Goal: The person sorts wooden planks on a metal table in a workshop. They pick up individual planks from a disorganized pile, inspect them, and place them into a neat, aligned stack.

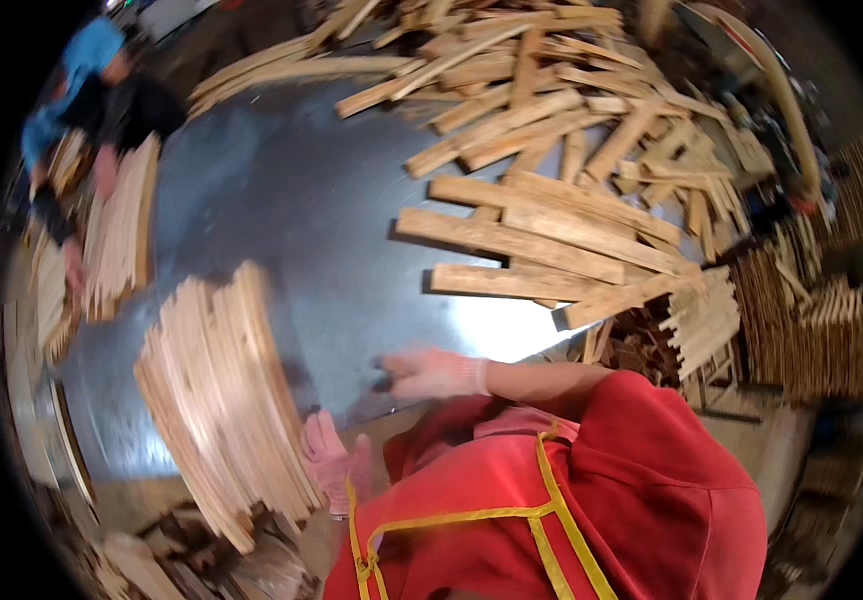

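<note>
Wooden slats (221, 400), stacked on edge in a thick, pale bundle, stand at the lower left of the shiny metal table (301, 220), leaning a little toward its near edge. You see the scene from above through a wide, curved lens, so the straight edges bend.

That table is the largest thing in view, a grey sheet with a bright glare near its near edge. Across its far and right side lies a big loose heap of boards (551, 170), short rough planks crossing one another at all angles, some jutting over the table's right edge.

Your red hooded top and the yellow-trimmed apron (551, 500) over it fill the lower right.

At the upper left another person in a blue top (91, 70) bends over a second bundle of slats (121, 230), standing on edge at the table's left side, well apart from yours.

To the right, off the table, more slats stand in rows (831, 330).

Your left hand (329, 455), in a pink glove, sits just beside the near end of your bundle, fingers up and loosely spread, gripping nothing. Whether it touches the wood is unclear.

Your right hand (431, 372), also gloved, reaches out over the table's near edge, blurred, fingers loosely extended and holding nothing, near the bundle but apart from it.
</note>
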A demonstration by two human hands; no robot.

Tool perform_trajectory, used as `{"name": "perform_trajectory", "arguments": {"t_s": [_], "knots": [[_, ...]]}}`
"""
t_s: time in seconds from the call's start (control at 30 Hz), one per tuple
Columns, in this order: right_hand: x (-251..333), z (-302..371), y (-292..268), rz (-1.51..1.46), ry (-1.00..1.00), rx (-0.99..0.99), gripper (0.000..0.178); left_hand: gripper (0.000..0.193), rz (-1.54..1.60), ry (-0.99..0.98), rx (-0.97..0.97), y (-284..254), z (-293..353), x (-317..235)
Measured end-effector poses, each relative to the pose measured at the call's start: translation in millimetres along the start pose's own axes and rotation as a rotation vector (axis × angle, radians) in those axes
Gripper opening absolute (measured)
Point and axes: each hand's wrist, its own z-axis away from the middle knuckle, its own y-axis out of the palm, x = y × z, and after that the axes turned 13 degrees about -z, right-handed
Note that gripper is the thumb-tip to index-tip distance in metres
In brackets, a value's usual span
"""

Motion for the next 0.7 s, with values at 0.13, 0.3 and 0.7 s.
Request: {"name": "perform_trajectory", "arguments": {"t_s": [0.13, 0.3, 0.7], "knots": [[-134, 137, -30, -0.624, 0.294, -0.507, 0.039, 0.086, 0.051, 0.296, 0.142, -10, -58, -55], [-229, 248, -67, -1.553, -0.099, -1.249, 0.025, 0.089, 0.045, 0.702, -0.099, -22, -167, -164], [-253, 254, -176, -1.722, -0.205, -1.669, 0.024, 0.085, -0.149, 0.701, 0.387, 16, -261, -287]]}}
